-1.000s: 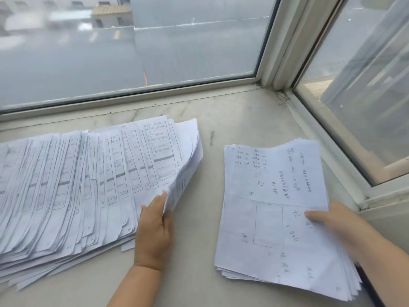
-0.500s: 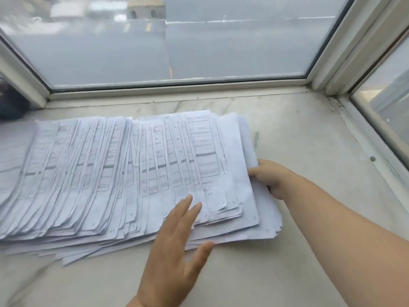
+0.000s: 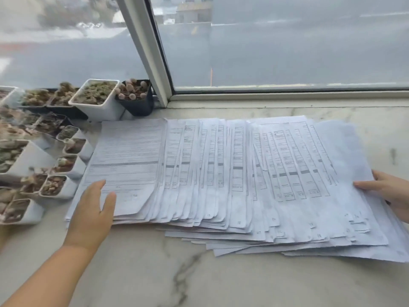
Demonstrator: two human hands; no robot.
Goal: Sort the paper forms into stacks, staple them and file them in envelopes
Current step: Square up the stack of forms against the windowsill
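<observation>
Second pile, apart on the right a second ago, now gone from sight; half a second ago a blank sheet lay at the fan's right end, as now, so probably merged in there. Forms (image 3: pixel 221 173) now spread in one long overlapping fan across the worktop (image 3: pixel 199 280), running from the pots at the left towards the right edge of view, back edge close to the window frame (image 3: pixel 287 94). Left hand (image 3: pixel 93 209), lifted off the paper half a second ago, now down flat on the leftmost, topmost sheet, fingers straight, thumb out, gripping nothing. Right hand (image 3: pixel 389 191) at the far right end, thumb lying on top of the blank sheet; fingers out of sight, probably under the edge, so seemingly pinching that end of the fan. Judged from this: sorting at an early stage, the fan likely about to be squared up or shifted; nothing stapled, no stapler or envelopes in view.

Around: cluster of small pots (image 3: pixel 55 187) with succulents along the left side, nearest ones just beside the fan's left edge. Little room leftwards, so a push that way risks knocking pots. Marbled worktop near the front edge bare of paper.
</observation>
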